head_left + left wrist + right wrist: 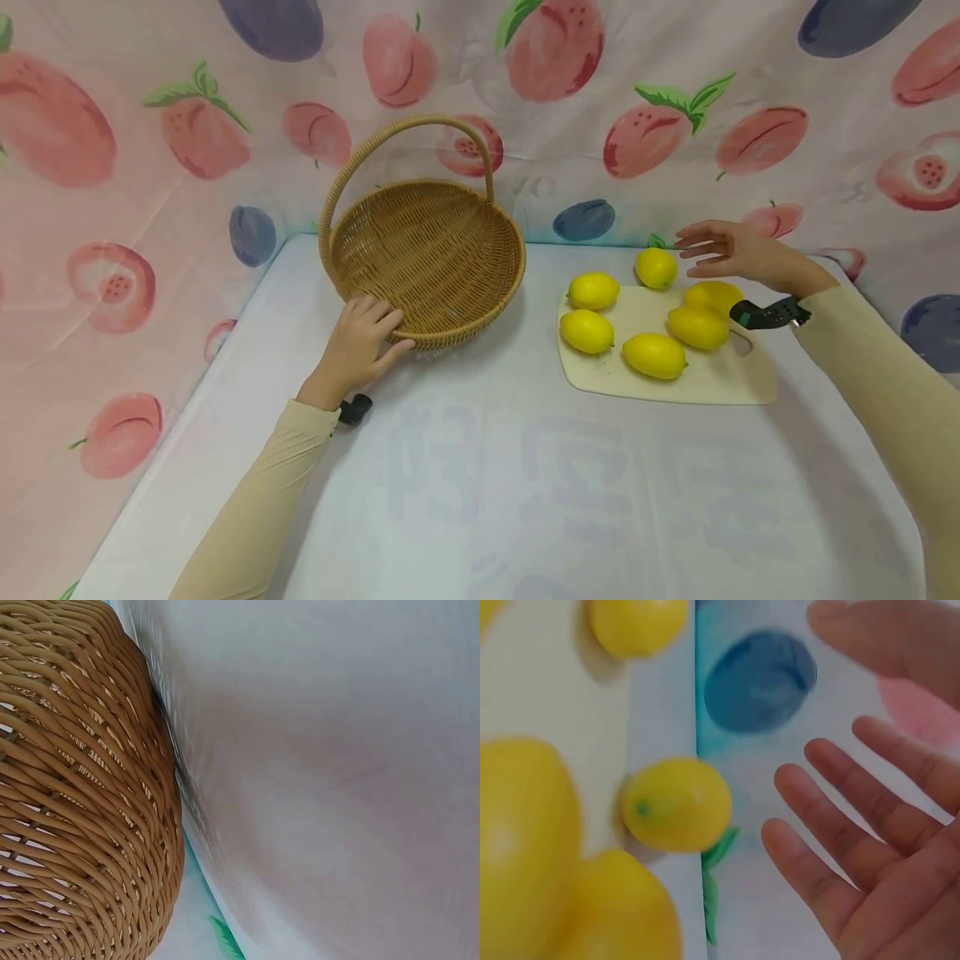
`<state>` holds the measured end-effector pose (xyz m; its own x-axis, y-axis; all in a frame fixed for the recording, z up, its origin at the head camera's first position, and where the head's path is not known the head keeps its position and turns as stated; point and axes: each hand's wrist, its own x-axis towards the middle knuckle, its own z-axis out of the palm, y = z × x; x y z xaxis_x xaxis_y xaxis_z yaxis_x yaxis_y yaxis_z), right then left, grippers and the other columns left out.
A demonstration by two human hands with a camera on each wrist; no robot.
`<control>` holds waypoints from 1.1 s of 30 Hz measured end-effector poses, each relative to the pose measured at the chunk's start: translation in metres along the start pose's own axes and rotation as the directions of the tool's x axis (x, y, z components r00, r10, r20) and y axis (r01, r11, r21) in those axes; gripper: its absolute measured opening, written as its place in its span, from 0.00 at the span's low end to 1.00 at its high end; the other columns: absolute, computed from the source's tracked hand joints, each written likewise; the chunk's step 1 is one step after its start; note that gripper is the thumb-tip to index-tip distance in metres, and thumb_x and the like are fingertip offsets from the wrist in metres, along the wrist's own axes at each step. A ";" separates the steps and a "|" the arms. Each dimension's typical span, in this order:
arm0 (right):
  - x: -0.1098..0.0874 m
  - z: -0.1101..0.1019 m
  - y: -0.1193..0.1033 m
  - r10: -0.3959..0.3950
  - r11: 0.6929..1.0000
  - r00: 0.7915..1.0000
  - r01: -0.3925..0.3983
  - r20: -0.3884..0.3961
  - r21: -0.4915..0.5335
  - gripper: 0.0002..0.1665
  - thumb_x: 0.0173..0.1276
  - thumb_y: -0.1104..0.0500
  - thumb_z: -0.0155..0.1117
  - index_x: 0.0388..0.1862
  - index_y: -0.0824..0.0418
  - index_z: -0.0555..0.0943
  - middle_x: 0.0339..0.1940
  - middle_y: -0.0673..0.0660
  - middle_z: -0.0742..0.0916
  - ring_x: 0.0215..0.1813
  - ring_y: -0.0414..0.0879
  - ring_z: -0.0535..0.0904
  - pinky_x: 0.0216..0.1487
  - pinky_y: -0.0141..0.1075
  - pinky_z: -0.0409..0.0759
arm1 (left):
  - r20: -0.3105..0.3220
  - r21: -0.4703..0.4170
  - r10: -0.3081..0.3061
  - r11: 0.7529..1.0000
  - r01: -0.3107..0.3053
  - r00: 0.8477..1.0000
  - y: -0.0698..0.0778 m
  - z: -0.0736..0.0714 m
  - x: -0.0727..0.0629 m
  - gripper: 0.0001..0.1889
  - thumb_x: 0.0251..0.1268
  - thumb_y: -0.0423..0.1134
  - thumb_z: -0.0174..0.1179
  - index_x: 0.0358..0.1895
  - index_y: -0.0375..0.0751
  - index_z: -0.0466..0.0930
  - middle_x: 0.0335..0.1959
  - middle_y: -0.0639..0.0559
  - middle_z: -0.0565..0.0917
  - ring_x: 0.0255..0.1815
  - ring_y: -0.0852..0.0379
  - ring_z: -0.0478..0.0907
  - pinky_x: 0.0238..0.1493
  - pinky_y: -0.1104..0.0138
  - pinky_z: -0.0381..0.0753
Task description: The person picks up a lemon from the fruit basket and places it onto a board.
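Note:
A wicker basket with a tall arched handle stands at the back left, its opening tilted toward me. My left hand grips the front rim, fingers over the edge and thumb along the outside; the left wrist view shows only the woven side of the basket. Several yellow lemons lie around a cream cutting board on the right. Above the far right end of the board hovers my right hand, fingers spread and holding nothing. Nearest to it is the rearmost lemon, at the board's back edge.
A white cloth with faint lettering covers the table. Behind and to the left hangs a fruit-printed curtain, close to the table's back edge. Black wrist devices sit on both wrists.

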<state>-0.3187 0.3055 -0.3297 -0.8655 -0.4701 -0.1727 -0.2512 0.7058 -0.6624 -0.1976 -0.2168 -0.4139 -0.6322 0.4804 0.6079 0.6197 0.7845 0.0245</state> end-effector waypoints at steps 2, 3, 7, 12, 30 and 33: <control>0.013 -0.006 0.003 0.008 1.000 1.000 -0.008 0.010 -0.021 0.33 0.67 0.57 0.61 0.67 0.62 0.62 0.66 0.62 0.70 0.57 0.32 0.73 0.48 0.21 0.75 | 0.004 -0.001 -0.004 1.000 0.004 1.000 0.000 -0.001 0.000 0.37 0.69 0.66 0.31 0.38 0.35 0.78 0.33 0.43 0.78 0.37 0.46 0.70 0.47 0.51 0.66; 0.020 -0.008 0.006 0.010 0.999 1.000 -0.010 0.018 -0.032 0.33 0.67 0.57 0.61 0.67 0.63 0.62 0.67 0.64 0.69 0.60 0.39 0.73 0.51 0.26 0.76 | 0.008 0.002 -0.005 1.000 0.005 1.000 0.000 -0.001 0.000 0.37 0.69 0.66 0.31 0.38 0.34 0.79 0.33 0.43 0.78 0.38 0.46 0.70 0.48 0.51 0.66; 0.044 -0.012 0.016 0.033 0.998 0.998 -0.030 0.061 -0.050 0.32 0.68 0.58 0.60 0.66 0.67 0.63 0.68 0.68 0.68 0.66 0.62 0.67 0.62 0.50 0.71 | 0.021 0.010 -0.012 1.000 0.012 1.000 0.000 -0.002 0.000 0.38 0.69 0.66 0.31 0.39 0.34 0.80 0.34 0.43 0.78 0.38 0.46 0.71 0.49 0.51 0.67; 0.065 -0.010 0.028 0.048 0.998 0.993 -0.043 0.110 -0.042 0.30 0.67 0.63 0.59 0.65 0.70 0.63 0.67 0.71 0.68 0.67 0.67 0.64 0.63 0.58 0.66 | 0.027 0.019 -0.014 1.000 0.013 1.000 -0.001 -0.001 -0.001 0.38 0.70 0.66 0.31 0.39 0.34 0.80 0.34 0.43 0.78 0.38 0.46 0.71 0.49 0.51 0.67; 0.080 0.002 0.037 0.063 0.993 0.971 -0.037 0.230 -0.114 0.39 0.61 0.65 0.65 0.68 0.71 0.59 0.71 0.74 0.58 0.65 0.74 0.60 0.63 0.62 0.63 | 0.026 0.019 -0.013 1.000 0.012 1.000 0.003 -0.001 0.000 0.37 0.70 0.65 0.31 0.38 0.35 0.79 0.33 0.43 0.78 0.37 0.46 0.69 0.48 0.52 0.66; 0.080 0.005 0.035 0.060 0.992 0.974 -0.034 0.219 -0.119 0.40 0.60 0.63 0.66 0.68 0.70 0.60 0.71 0.73 0.59 0.65 0.72 0.62 0.62 0.60 0.65 | 0.022 0.020 -0.011 1.000 0.011 1.000 0.003 -0.001 0.000 0.37 0.70 0.65 0.31 0.38 0.35 0.79 0.33 0.44 0.78 0.36 0.47 0.69 0.48 0.52 0.66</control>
<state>-0.3943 0.2900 -0.3699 -0.7629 -0.5317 -0.3677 -0.2709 0.7794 -0.5649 -0.1955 -0.2152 -0.4131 -0.6492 0.4800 0.5901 0.6034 0.7973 0.0153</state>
